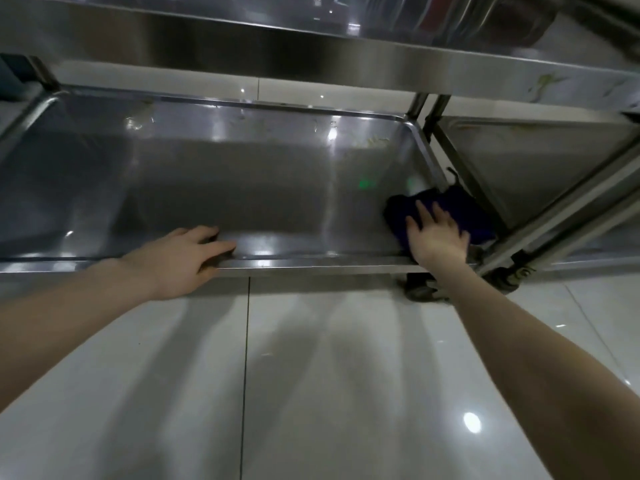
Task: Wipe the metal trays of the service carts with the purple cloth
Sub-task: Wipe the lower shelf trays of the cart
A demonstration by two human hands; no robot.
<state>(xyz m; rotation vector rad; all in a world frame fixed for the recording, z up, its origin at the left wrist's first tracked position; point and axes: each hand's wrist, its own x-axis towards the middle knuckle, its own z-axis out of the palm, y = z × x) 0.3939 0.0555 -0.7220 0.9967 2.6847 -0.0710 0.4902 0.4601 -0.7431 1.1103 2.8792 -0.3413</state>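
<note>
The bottom metal tray (221,188) of a service cart fills the middle of the head view, low above the floor. In its near right corner lies the dark purple cloth (450,206). My right hand (438,233) presses flat on the cloth, fingers spread. My left hand (187,261) grips the tray's near rim (311,263), fingers curled over the edge. Yellowish residue (375,142) marks the tray's far right corner.
The cart's upper tray (311,46) overhangs close above. A second cart's lower tray (536,161) stands to the right, its legs (460,157) touching this cart. Castor wheels (424,289) sit under the near right corner. Glossy white floor tiles (311,393) lie below.
</note>
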